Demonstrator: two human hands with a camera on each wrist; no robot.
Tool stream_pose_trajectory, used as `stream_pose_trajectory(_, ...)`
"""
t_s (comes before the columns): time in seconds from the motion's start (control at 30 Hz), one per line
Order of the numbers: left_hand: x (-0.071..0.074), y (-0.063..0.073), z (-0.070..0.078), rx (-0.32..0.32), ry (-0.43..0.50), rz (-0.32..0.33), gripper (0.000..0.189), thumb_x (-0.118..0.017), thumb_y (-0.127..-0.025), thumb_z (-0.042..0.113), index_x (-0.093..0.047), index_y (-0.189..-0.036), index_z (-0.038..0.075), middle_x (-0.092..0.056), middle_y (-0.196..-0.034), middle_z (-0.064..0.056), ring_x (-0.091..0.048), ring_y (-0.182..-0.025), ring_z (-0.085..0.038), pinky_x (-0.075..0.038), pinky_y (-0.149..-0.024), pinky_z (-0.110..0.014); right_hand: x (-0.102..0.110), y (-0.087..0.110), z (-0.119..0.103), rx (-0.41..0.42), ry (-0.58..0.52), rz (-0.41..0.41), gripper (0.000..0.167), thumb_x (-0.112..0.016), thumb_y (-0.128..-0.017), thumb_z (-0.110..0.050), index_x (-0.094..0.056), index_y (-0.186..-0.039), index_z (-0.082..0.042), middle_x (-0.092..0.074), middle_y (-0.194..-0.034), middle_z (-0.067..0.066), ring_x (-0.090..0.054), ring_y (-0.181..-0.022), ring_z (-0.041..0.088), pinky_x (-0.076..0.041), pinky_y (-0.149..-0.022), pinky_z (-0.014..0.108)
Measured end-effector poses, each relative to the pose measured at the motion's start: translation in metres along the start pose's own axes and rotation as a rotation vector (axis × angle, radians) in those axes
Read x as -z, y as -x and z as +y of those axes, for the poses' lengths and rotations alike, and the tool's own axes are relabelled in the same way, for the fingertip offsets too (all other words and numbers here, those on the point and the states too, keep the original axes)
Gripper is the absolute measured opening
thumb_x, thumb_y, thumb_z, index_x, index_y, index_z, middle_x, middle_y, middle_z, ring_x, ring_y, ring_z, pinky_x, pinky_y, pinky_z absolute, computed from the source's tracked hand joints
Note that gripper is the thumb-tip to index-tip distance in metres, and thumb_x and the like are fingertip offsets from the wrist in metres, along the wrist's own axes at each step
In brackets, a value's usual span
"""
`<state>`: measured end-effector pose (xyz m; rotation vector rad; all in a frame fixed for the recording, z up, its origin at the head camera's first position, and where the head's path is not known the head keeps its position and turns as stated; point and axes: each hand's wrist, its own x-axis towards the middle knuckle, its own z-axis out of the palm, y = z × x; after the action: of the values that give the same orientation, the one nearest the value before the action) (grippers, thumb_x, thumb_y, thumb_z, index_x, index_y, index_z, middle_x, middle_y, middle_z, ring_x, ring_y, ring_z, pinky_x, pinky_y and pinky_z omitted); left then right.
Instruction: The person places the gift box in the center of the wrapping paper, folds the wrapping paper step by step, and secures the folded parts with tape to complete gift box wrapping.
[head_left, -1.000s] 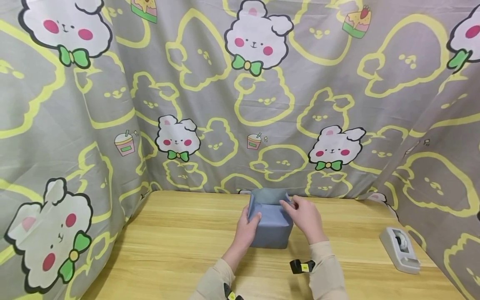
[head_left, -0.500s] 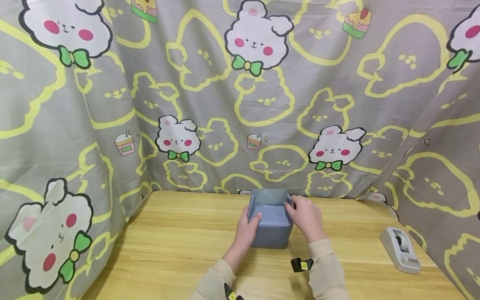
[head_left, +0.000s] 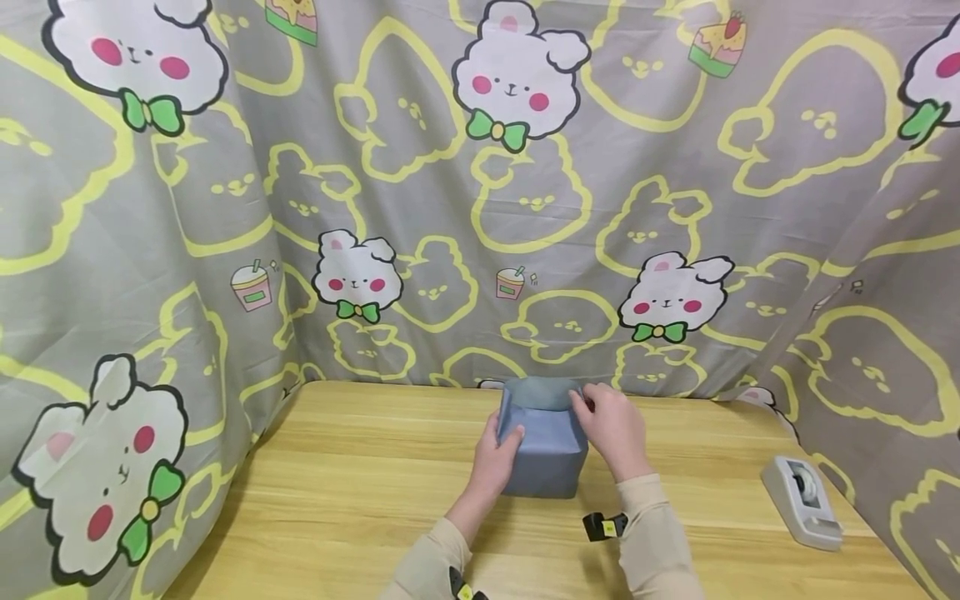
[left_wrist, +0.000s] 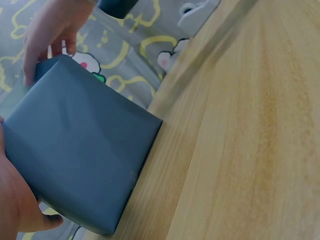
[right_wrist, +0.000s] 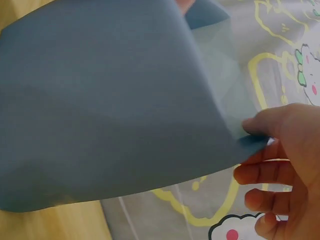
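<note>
A box-shaped package in smooth blue-grey wrapping paper (head_left: 545,465) stands on the table, with loose flaps rising at its top end. The paper's inner side (head_left: 542,393) shows paler. At the package's left edge my left hand (head_left: 492,461) holds on, thumb on the near face; most of its fingers are hidden behind the paper. My right hand (head_left: 613,427) pinches the upper right corner of the paper between thumb and index finger. In the right wrist view that folded corner (right_wrist: 254,142) sits at the fingertips, the other fingers loosely curled below.
A grey-white tape dispenser (head_left: 804,502) stands on the right of the wooden table (head_left: 360,475). Grey curtain (head_left: 420,208) with cartoon rabbits encloses the back and sides. Each sleeve carries a black wrist mount, such as the right one (head_left: 604,527).
My right thumb has shifted from the top of the near face outward to the right corner and slightly up, so the paper edge there stands differently. The left hand holds its place.
</note>
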<state>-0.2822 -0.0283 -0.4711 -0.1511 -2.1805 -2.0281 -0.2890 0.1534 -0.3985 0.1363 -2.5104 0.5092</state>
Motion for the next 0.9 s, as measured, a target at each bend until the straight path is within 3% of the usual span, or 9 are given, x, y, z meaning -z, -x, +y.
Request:
stream_pose_trajectory(0.5,0.000,0.001,-0.002,0.013,-0.002,0.004,0.056,-0.056,-0.096,0.030,-0.041,-0.144,0.006,-0.047,-0.146,-0.021,-0.040,-0.138,-0.039,-0.029,-0.114,-0.059,0.007,-0.006,0.002,0.055,-0.035,0.050,0.030,-0.067,-0.091,-0.027,-0.059,-0.066,-0.014,-0.055,-0.063,0.001,-0.045,-0.055,0.015,-0.036,-0.050,0.029)
stream_pose_trajectory(0.63,-0.001,0.001,-0.001,0.005,-0.004,0.004,0.054,-0.056,-0.096,0.030,-0.043,-0.143,0.007,-0.049,-0.144,-0.021,-0.043,-0.136,-0.038,-0.031,-0.113,-0.057,0.007,0.000,0.004,0.004,-0.059,-0.025,0.038,-0.068,-0.090,-0.036,-0.050,-0.063,-0.014,-0.047,-0.059,0.001,-0.041,-0.051,0.015,-0.030,-0.047,0.028)
stream_pose_trajectory(0.73,-0.002,0.001,0.000,0.002,-0.001,0.007,0.055,-0.057,-0.096,0.031,-0.044,-0.143,0.007,-0.050,-0.144,-0.021,-0.043,-0.136,-0.038,-0.031,-0.113,-0.057,0.004,0.007,0.007,-0.043,-0.069,-0.129,0.041,-0.065,-0.091,-0.039,-0.046,-0.063,-0.015,-0.042,-0.057,-0.001,-0.039,-0.049,0.014,-0.028,-0.046,0.027)
stream_pose_trajectory(0.9,-0.001,0.000,-0.001,0.001,-0.001,0.007,0.055,-0.057,-0.095,0.032,-0.044,-0.143,0.007,-0.050,-0.143,-0.020,-0.043,-0.136,-0.038,-0.031,-0.112,-0.058,-0.009,0.016,0.010,-0.082,-0.080,-0.208,0.040,-0.060,-0.094,-0.031,-0.045,-0.061,-0.015,-0.043,-0.055,-0.001,-0.041,-0.049,0.014,-0.030,-0.046,0.027)
